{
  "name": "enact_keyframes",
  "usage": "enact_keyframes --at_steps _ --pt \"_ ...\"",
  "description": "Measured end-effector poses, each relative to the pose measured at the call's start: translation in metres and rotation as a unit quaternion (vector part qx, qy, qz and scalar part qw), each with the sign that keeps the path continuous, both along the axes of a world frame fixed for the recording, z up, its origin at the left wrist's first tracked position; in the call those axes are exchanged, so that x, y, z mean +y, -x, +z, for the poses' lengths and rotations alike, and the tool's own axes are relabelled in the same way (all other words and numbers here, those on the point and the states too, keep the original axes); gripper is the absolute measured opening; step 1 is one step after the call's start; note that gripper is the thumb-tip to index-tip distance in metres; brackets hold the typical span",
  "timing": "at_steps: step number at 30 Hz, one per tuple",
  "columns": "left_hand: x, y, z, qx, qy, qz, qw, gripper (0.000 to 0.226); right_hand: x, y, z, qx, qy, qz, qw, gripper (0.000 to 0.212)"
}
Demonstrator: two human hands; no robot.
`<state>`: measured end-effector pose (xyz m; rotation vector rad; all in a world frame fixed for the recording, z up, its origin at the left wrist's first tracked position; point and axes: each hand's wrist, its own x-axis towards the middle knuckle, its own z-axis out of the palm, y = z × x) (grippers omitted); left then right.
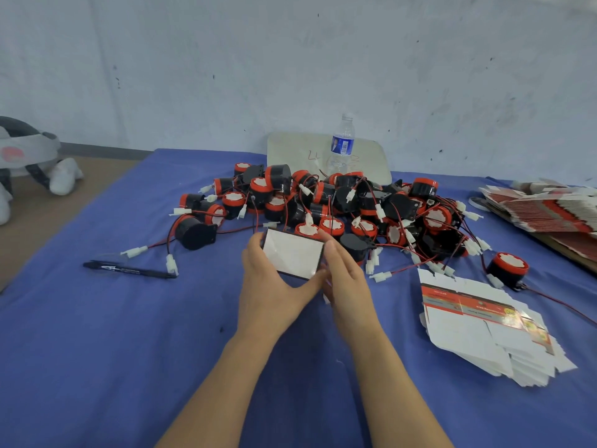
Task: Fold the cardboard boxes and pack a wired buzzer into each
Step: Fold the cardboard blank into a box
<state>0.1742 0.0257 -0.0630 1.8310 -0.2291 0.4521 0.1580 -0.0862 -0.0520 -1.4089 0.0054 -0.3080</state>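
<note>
Now left hand grips the cardboard box; right hand presses flat against its side

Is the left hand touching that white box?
Touching. The head view shows the left hand gripping the box, fingers at its left edge.

The table cloth is blue fabric, matt and quite smooth. The buzzers have black plastic bodies with a slight shine and red plastic rings. The cardboard box shows a white matt face. The flat boxes are white card with glossy red print and a shiny foil sticker. The bottle is clear plastic, and the pen is glossy black plastic.
</note>
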Motion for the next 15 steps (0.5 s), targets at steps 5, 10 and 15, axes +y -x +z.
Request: enact_keyframes --at_steps 5,10,15 --pt "0.003 0.002 0.007 0.008 0.095 -0.073 0.993 0.069 -0.009 -0.002 0.002 0.057 -0.118 0.021 0.991 0.039" --pt "-0.001 0.005 0.009 0.019 0.078 -0.094 0.992 0.064 -0.016 -0.001 0.004 0.056 -0.179 0.016 0.982 0.032" --pt "-0.002 0.004 0.011 0.053 0.084 -0.12 0.988 0.049 -0.015 0.0 0.008 0.025 -0.231 0.061 0.971 0.021"
